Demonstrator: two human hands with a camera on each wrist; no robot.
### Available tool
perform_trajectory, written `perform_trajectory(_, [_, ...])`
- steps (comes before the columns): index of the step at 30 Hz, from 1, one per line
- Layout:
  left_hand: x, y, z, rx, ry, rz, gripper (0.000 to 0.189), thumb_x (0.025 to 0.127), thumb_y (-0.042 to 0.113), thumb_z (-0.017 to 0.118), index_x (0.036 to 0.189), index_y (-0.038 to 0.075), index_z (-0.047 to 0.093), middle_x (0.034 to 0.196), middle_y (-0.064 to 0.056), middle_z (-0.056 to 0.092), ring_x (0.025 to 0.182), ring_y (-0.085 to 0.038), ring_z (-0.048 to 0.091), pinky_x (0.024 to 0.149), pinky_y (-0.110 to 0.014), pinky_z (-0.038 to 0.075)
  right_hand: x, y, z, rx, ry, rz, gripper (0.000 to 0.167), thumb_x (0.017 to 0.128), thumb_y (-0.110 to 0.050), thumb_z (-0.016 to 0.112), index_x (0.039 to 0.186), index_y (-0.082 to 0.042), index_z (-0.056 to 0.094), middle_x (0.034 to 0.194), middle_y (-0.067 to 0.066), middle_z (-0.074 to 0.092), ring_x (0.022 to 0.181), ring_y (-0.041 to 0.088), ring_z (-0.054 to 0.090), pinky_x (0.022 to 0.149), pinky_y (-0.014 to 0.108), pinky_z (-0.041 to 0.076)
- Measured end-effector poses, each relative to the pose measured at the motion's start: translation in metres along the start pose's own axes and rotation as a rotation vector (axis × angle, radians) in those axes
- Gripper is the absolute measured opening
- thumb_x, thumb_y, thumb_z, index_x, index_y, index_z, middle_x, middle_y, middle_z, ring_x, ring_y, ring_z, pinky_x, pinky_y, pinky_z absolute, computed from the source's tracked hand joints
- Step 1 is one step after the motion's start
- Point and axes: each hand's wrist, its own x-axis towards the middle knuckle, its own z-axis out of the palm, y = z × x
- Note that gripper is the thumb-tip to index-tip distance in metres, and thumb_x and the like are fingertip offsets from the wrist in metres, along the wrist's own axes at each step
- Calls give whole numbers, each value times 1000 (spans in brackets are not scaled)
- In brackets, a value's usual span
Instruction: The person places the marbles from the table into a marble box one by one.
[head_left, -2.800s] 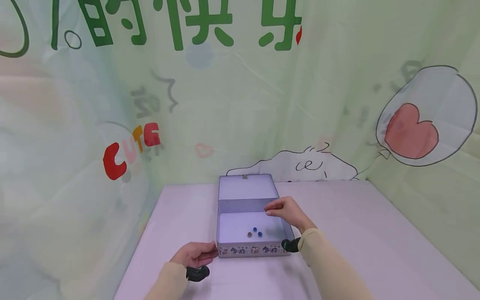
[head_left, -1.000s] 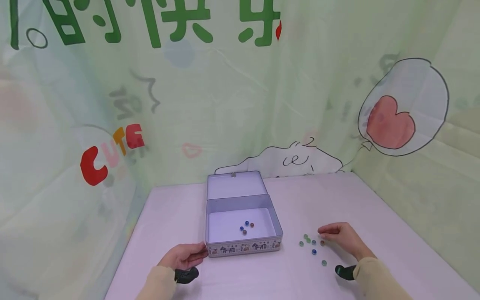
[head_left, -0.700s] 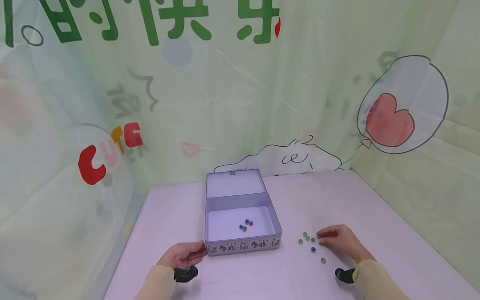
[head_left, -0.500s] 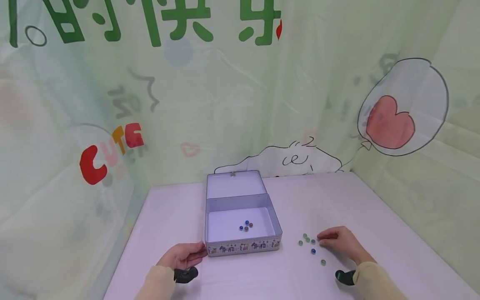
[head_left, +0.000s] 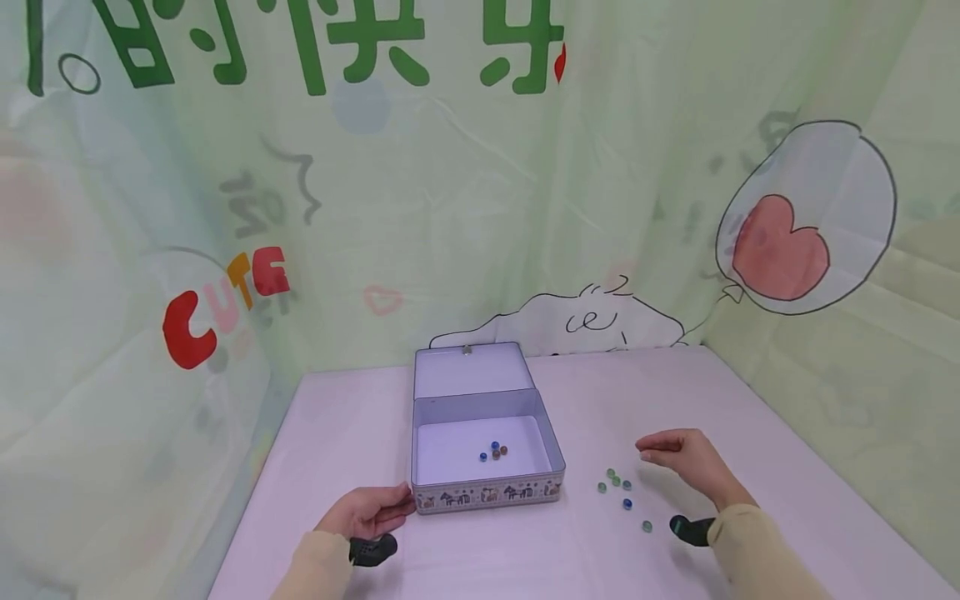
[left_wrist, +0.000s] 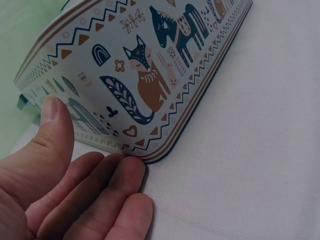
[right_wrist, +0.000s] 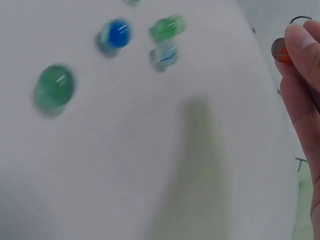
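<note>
In the head view an open tin box [head_left: 487, 493] printed with animals stands on the table, its lid tipped back. Inside lie several blue and brown marbles [head_left: 495, 455]. At the box's near left corner, my left hand [head_left: 367, 511] rests with its fingers against the tin; the left wrist view shows the fingertips [left_wrist: 131, 172] at the bottom edge and the thumb by the side wall. My right hand [head_left: 693, 462], raised above the table right of the box, pinches an orange-brown marble [right_wrist: 281, 51] between thumb and finger. Below it lie several green and blue marbles [head_left: 627, 504].
A pale cloth covers the table [head_left: 480, 558]. Printed fabric curtains [head_left: 465, 208] hang behind it and on both sides. Each wrist wears a black device [head_left: 372, 551]. One green marble [head_left: 647, 527] lies nearer the front than the others.
From above the box, my right hand has moved right to the loose marbles, pinched a brown one and lifted it. Another brown marble now lies in the box. My left hand stays at the corner.
</note>
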Motion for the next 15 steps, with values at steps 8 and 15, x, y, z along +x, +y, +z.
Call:
perform_trajectory(8, [-1,0,-3,-1,-16,10,17,98,12,70,106,0,76,98,-12,79,91,-18,76,94,-38,62,18,-31,5,15,-26,-53,32,94,-22,75,120,-4,73,119,15,75,106,22,72,102,54,56])
perform_trajectory(15, [0,1,-2,-22,-28,9,13,98,13,71,102,3,78,94,-8,79,90,-17,76,95,-38,61,49,-78,38,61,-52,-94,26,93,-15,76,117,-3,75,116,15,76,103,25,73,99,51,58])
